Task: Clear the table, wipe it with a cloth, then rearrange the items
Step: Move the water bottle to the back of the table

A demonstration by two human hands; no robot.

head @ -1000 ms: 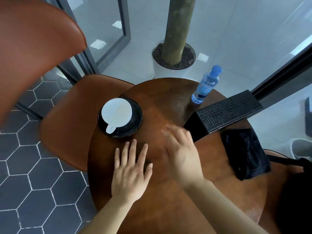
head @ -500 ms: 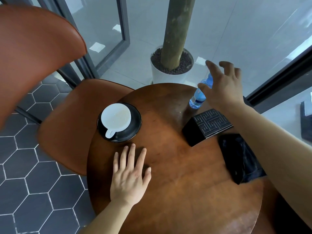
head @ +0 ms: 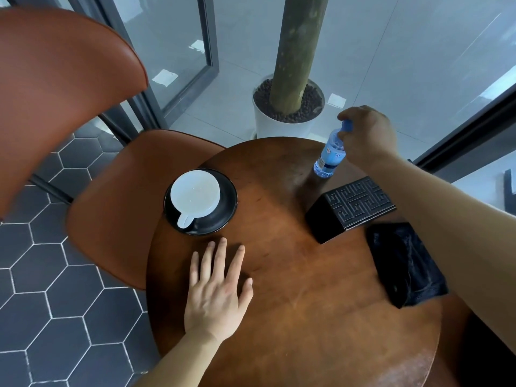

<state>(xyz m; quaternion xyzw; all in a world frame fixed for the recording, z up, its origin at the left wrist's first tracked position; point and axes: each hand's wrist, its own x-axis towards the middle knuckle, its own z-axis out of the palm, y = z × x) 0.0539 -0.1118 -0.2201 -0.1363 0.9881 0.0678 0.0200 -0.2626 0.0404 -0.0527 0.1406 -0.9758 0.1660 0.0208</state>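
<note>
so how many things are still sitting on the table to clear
4, counting cup and saucer as one: the white cup on its black saucer at left, the water bottle at the far edge under the right hand, the black patterned box, and the dark cloth at right.

We count one round table (head: pixel 293 317), one water bottle (head: pixel 329 155), one white cup (head: pixel 195 195) on one black saucer (head: pixel 223 216), one black patterned box (head: pixel 351 208), one dark cloth (head: pixel 405 263), one brown chair (head: pixel 111 196), one potted trunk (head: pixel 296 51) and two hands.

Cup (head: pixel 195 193) on saucer (head: pixel 223 213) at bench (head: pixel 307 303) left; bottle (head: pixel 329 156) far edge; box (head: pixel 351 208) right of centre, cloth (head: pixel 405 263) just nearer.
</note>
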